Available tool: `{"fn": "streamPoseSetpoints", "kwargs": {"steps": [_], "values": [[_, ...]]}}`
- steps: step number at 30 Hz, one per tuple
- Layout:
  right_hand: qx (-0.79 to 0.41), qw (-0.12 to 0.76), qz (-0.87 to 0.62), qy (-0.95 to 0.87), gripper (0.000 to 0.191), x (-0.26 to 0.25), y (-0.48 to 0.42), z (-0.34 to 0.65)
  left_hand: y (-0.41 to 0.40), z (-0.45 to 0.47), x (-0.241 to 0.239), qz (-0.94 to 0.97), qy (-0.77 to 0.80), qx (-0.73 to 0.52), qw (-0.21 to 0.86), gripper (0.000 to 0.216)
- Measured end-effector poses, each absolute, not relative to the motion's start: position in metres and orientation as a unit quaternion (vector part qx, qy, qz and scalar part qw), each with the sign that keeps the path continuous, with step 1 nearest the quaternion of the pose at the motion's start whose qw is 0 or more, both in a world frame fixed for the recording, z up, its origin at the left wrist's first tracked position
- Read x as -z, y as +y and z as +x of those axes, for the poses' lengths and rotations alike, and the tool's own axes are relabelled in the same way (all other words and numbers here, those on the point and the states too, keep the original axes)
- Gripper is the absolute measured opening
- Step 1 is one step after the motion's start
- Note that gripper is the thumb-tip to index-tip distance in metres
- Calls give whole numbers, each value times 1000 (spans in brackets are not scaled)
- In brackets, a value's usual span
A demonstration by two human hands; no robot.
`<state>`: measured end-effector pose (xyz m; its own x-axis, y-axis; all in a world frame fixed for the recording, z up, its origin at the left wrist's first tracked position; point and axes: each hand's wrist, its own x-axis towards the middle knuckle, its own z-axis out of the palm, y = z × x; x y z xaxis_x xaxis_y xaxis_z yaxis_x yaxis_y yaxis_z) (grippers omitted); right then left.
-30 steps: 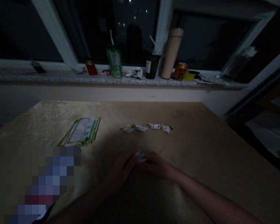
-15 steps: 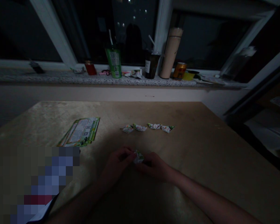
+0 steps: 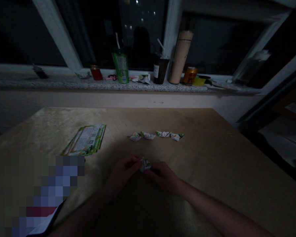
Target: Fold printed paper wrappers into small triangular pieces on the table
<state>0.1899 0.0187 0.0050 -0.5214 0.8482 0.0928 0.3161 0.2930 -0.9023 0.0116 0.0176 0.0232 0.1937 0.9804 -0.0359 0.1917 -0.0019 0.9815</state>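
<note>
Nearest the camera, on the tabletop, both hands pinch one small folded paper piece between them: the left hand closed on its left side, the right hand on its right. It looks light, thin and easily creased, best held by its folded edges. Beyond the piece lies a row of four folded papers; further left, a stack of green leaflets. Farthest, cups and cans line the windowsill.

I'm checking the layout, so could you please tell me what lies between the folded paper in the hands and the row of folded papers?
Only bare table, as the head view shows.
</note>
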Motion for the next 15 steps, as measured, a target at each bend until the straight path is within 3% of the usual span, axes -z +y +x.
{"fn": "streamPoseSetpoints", "kwargs": {"steps": [9,15], "values": [[-475,306,-366,-739,39,-6,19,192,18,12,-23,594,499,-411,479,13],[-449,422,-410,-672,27,-9,22,191,16,12,-22,614,514,-391,453,14]]}}
